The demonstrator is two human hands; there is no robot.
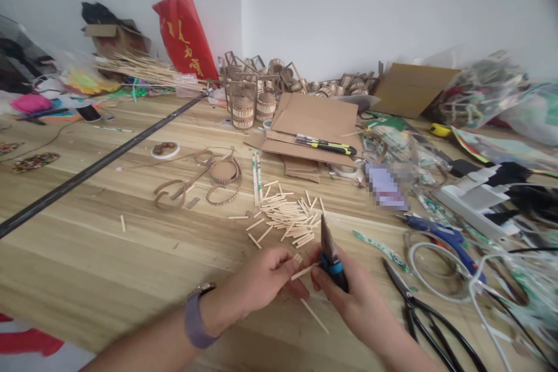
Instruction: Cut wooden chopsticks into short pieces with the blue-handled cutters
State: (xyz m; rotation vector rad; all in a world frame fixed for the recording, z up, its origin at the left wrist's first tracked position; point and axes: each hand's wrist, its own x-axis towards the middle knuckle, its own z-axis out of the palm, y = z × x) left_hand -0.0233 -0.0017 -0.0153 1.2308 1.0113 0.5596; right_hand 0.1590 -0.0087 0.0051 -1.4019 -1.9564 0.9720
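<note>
My left hand (261, 279), with a watch on its wrist, is closed in a pinch on thin wooden sticks (300, 272). Pliers (332, 264) with blue and black handles are gripped in my right hand (360, 290), their jaws pointing up and away. The fingertips of both hands meet close together around the short stick. A longer stick (315, 316) sticks out below the fingers toward me. Just beyond my hands lies a loose pile of short cut sticks (290, 215).
To the right are black scissors (414, 302), a blue glue gun (444, 236) and a white power strip (475, 200). Cardboard sheets (316, 119) bear a yellow and black utility knife (326, 145). Small wooden baskets (243, 113) stand behind. A long dark bar (108, 157) crosses the left side.
</note>
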